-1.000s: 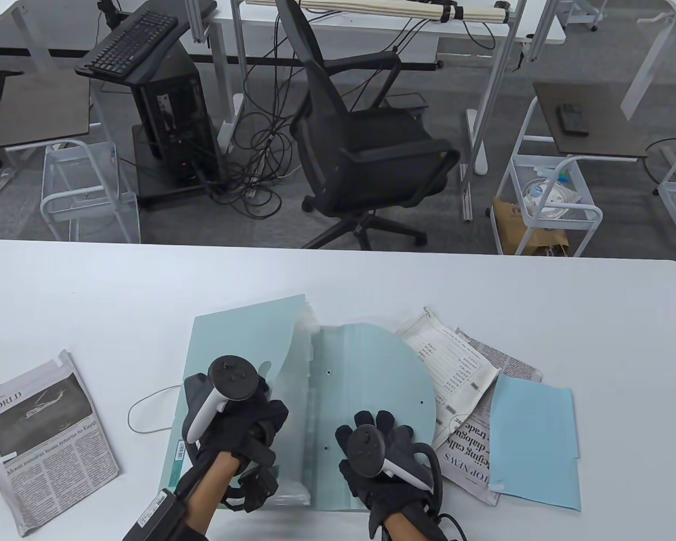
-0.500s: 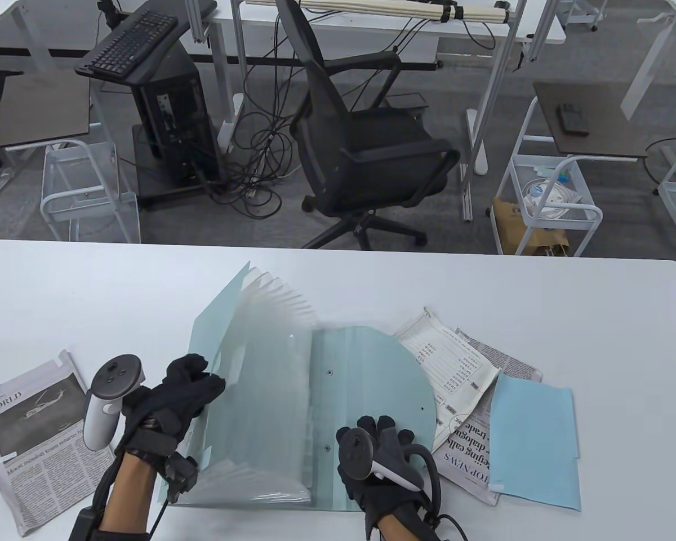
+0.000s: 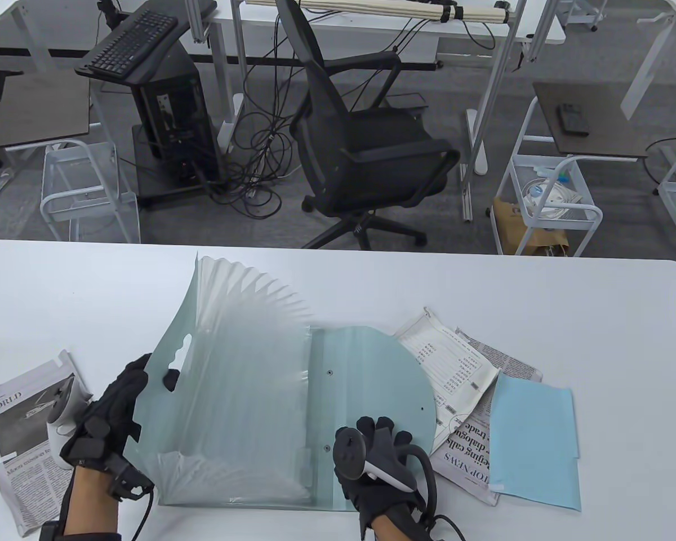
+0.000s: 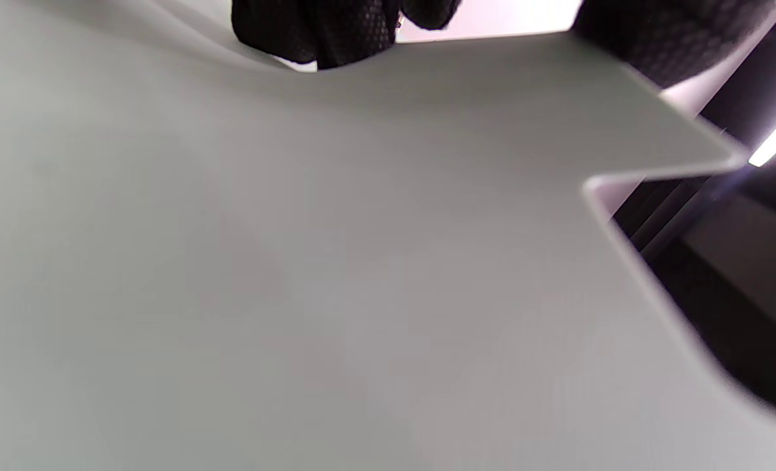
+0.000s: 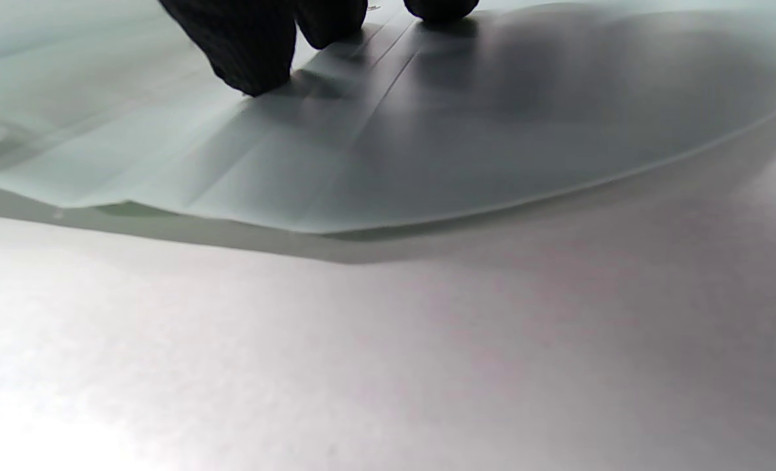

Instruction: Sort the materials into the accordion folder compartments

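A pale green translucent accordion folder [image 3: 242,394] lies fanned open on the white table [image 3: 541,293], its white pleats spread toward the back left. My left hand [image 3: 129,389] grips the front cover at its left edge, with a fingertip showing through the handle cutout, and holds that cover raised. The cover [image 4: 296,261] fills the left wrist view. My right hand [image 3: 380,445] presses flat on the round flap [image 3: 372,372]. Its fingertips [image 5: 250,46] touch the flap in the right wrist view.
A folded newspaper [image 3: 17,434] lies at the left table edge beside my left hand. Newspaper sheets [image 3: 462,366] and a light blue sheet [image 3: 535,445] lie right of the folder. An office chair [image 3: 366,141] stands beyond the table's far edge.
My left hand has pulled the front cover up and to the left, spreading the pleats wide open. My right hand has stayed on the flap.
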